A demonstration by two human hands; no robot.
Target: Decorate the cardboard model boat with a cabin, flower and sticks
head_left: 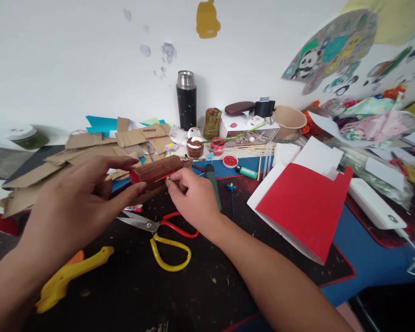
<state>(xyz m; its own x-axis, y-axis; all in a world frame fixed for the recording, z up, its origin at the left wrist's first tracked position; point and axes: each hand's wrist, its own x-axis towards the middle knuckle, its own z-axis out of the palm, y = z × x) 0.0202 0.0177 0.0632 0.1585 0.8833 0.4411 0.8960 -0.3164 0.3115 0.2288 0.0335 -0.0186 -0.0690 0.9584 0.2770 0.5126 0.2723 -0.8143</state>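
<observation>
My left hand (62, 207) grips the left end of a brown-painted, roll-shaped piece (161, 168) between thumb and fingers. Red shows at its end and along its lower edge. Pinched at that lower edge, my right hand (195, 196) has its fingertips closed on a thin red strip (161, 178); its exact shape is partly hidden. Scissors (152, 225) with one red and one yellow handle lie open on the black mat just below both hands. A yellow plastic tool (72, 274) rests near my left forearm.
Cardboard scraps (90, 147) pile up at the back left. A black thermos (186, 103) stands against the wall beside paint pots (195, 147) and a white box (245, 129). Red corrugated paper (302, 203) and a white power bank (376, 203) lie on the right.
</observation>
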